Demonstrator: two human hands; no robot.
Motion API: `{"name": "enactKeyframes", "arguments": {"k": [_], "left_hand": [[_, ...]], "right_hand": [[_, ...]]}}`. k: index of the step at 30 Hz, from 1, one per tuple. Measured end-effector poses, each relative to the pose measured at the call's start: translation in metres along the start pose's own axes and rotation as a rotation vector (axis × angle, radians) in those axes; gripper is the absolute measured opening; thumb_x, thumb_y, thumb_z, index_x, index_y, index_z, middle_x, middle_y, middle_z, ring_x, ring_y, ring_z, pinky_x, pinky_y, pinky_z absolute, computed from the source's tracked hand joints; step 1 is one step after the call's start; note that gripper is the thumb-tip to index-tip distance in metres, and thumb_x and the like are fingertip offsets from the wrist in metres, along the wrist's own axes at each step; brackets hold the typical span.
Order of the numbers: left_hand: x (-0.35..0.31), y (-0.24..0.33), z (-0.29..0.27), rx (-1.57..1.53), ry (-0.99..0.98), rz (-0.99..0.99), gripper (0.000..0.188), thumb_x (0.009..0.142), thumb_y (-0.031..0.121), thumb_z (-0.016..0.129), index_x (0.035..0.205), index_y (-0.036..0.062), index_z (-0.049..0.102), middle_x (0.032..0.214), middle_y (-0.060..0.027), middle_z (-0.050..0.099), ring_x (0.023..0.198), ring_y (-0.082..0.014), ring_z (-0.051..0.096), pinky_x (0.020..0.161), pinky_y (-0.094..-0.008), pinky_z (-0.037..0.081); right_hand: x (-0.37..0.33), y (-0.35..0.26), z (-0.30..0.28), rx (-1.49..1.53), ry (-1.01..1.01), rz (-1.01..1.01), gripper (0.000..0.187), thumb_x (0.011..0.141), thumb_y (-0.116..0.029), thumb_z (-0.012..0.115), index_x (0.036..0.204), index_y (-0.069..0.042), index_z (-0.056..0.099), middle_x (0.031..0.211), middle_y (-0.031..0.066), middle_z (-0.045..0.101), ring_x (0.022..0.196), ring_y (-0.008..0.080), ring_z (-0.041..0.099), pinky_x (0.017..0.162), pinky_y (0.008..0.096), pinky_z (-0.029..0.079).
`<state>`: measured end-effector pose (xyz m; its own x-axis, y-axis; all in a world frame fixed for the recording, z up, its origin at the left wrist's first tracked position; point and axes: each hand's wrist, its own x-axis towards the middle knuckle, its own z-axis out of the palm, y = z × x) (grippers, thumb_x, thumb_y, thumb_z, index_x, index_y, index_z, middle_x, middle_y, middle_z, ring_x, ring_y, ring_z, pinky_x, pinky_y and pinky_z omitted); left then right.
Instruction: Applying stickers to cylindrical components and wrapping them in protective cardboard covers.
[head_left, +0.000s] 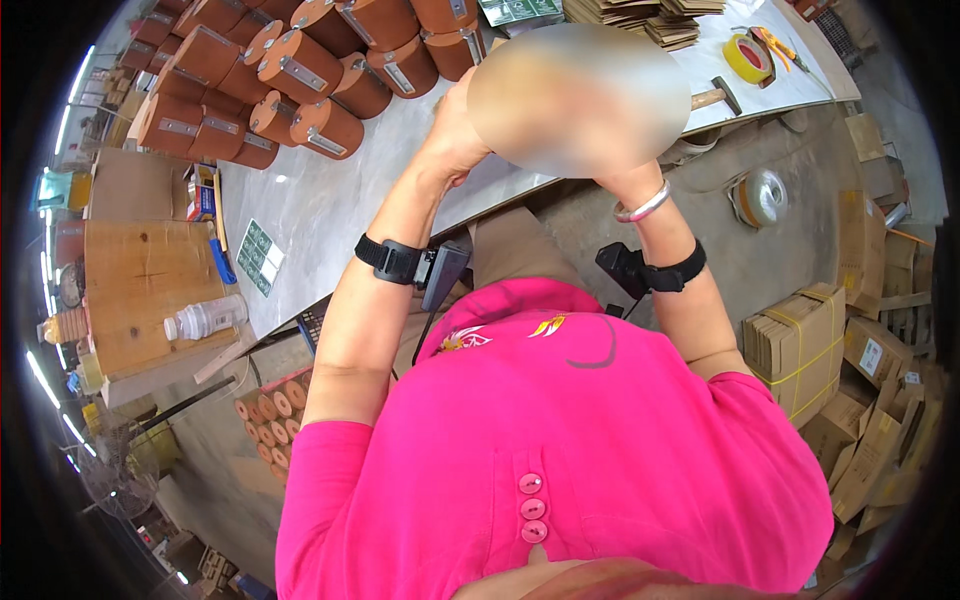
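Observation:
My left hand [458,138] reaches over the front part of the grey-white worktable [400,185]. From the other side, my right hand [630,178] comes in toward it. A smeared oval patch covers the fingers of both hands and whatever lies between them, so I cannot tell what they hold. Brown-red cylinders [328,128] with metal strips on their sides are piled to the left of my left hand. Just right of my right hand lies a hammer [716,97] with a wooden handle. Past it are a yellow tape roll [748,58] and an orange-handled tool [778,45].
Flat cardboard pieces [640,20] are stacked at the table's far side. A green-and-white label sheet [258,258] lies near its left end, beside a wooden board with a white bottle [207,318]. Strapped cartons [795,350] and a wrapped roll [760,198] are on the floor at right.

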<state>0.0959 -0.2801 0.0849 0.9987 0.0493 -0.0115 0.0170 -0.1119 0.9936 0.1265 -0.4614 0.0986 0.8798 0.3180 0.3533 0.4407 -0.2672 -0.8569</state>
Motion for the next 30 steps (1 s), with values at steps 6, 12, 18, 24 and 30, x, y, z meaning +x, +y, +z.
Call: {"name": "enactKeyframes", "arguments": {"k": [6, 12, 18, 24, 30], "left_hand": [[-0.020, -0.001, -0.014, -0.175, -0.058, 0.020, 0.072, 0.070, 0.027, 0.087, 0.125, -0.0034, 0.053, 0.111, -0.0136, 0.067, 0.096, -0.0197, 0.068, 0.079, -0.0308, 0.058], [-0.067, 0.014, -0.014, -0.698, -0.113, -0.101, 0.076, 0.075, 0.030, 0.083, 0.135, 0.0006, 0.047, 0.125, -0.0124, 0.060, 0.114, -0.0201, 0.060, 0.094, -0.0346, 0.053], [-0.100, 0.012, -0.040, -0.553, -0.029, 0.065, 0.089, 0.065, 0.032, 0.087, 0.138, 0.0001, 0.047, 0.130, -0.0111, 0.059, 0.117, -0.0218, 0.059, 0.103, -0.0368, 0.046], [-0.174, -0.003, -0.074, -0.673, 0.124, 0.082, 0.086, 0.071, 0.042, 0.081, 0.138, -0.0006, 0.048, 0.126, -0.0132, 0.062, 0.113, -0.0209, 0.062, 0.098, -0.0384, 0.050], [-0.277, -0.054, -0.079, -1.142, 0.645, -0.085, 0.072, 0.094, 0.050, 0.054, 0.144, -0.0002, 0.040, 0.133, -0.0205, 0.057, 0.116, -0.0357, 0.061, 0.103, -0.0530, 0.047]], "right_hand": [[0.002, -0.014, -0.008, -0.180, -0.009, 0.163, 0.062, 0.070, -0.039, 0.088, 0.104, 0.007, 0.063, 0.076, 0.0139, 0.070, 0.065, 0.0183, 0.067, 0.059, 0.0328, 0.053], [-0.014, -0.027, 0.013, 0.094, -0.038, 0.024, 0.093, 0.067, -0.043, 0.090, 0.131, 0.010, 0.049, 0.110, 0.0237, 0.067, 0.096, 0.0251, 0.070, 0.081, 0.0342, 0.057], [-0.028, -0.056, 0.027, 0.301, -0.291, -0.316, 0.084, 0.075, -0.018, 0.085, 0.141, 0.008, 0.041, 0.122, 0.0205, 0.065, 0.110, 0.0263, 0.067, 0.091, 0.0379, 0.057], [-0.035, -0.059, 0.075, 0.408, -0.589, -0.320, 0.078, 0.081, -0.010, 0.079, 0.146, 0.004, 0.038, 0.124, 0.0209, 0.064, 0.109, 0.0256, 0.068, 0.088, 0.0356, 0.058], [-0.042, -0.047, 0.095, 0.354, -0.840, -0.156, 0.051, 0.093, -0.002, 0.061, 0.142, 0.002, 0.047, 0.124, 0.0181, 0.065, 0.107, 0.0224, 0.067, 0.093, 0.0333, 0.051]]}}
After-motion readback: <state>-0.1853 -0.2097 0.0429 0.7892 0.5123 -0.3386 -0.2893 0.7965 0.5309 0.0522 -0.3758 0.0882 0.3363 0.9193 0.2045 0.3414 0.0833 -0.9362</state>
